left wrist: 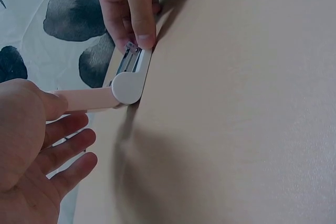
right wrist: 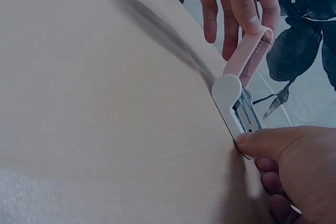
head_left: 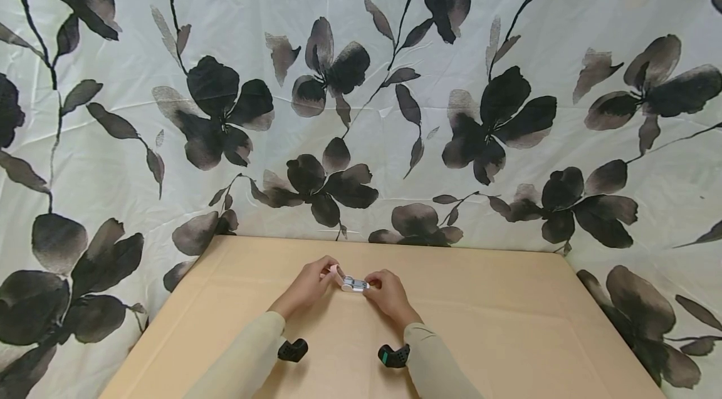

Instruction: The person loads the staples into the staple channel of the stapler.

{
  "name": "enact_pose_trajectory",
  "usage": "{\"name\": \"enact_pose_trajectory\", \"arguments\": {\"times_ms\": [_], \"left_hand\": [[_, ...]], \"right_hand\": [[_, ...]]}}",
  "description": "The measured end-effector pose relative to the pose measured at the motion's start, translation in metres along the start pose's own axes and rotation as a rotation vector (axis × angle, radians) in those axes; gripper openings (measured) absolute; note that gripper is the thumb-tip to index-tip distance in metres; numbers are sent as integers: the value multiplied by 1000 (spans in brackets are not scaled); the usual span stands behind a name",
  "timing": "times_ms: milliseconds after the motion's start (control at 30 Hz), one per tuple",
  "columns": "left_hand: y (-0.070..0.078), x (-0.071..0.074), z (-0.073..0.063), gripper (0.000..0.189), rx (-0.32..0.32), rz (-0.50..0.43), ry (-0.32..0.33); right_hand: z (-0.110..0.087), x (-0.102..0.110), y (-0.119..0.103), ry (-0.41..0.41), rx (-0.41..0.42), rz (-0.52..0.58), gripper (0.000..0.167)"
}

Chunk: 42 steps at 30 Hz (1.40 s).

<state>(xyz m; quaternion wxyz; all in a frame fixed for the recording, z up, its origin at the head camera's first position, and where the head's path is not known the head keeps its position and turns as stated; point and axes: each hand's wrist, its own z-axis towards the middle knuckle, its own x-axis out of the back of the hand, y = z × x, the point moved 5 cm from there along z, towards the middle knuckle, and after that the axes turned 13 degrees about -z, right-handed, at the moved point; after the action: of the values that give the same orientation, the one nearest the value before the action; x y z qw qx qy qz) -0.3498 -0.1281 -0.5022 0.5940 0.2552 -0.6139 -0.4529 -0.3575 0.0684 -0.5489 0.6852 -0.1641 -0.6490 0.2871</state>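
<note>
Between both hands, above the table, is a small pink and white stapler (head_left: 353, 285), swung apart at its round white hinge (left wrist: 127, 88). My left hand (head_left: 309, 285) pinches the end of the pink top arm (right wrist: 242, 56) between thumb and finger, its other fingers spread loosely below. With thumb and fingers, my right hand (head_left: 390, 294) grips the far end of the white base (left wrist: 144, 65). A metal staple track (right wrist: 247, 111) shows along that base. In the left wrist view the two arms stand at a wide angle to each other.
A light wood-coloured table (head_left: 496, 336) lies beneath the hands. Behind it and at its sides hangs a white cloth (head_left: 406, 136) with dark flower prints. Black wrist devices (head_left: 292, 350) sit at both sleeve cuffs.
</note>
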Motion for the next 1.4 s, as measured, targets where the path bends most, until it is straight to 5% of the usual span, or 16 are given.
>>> {"name": "enact_pose_trajectory", "arguments": {"times_ms": [1400], "left_hand": [[9,-8,5,9,-73,-4,-12]], "right_hand": [[-1,-1,1,20,18,6,17]]}}
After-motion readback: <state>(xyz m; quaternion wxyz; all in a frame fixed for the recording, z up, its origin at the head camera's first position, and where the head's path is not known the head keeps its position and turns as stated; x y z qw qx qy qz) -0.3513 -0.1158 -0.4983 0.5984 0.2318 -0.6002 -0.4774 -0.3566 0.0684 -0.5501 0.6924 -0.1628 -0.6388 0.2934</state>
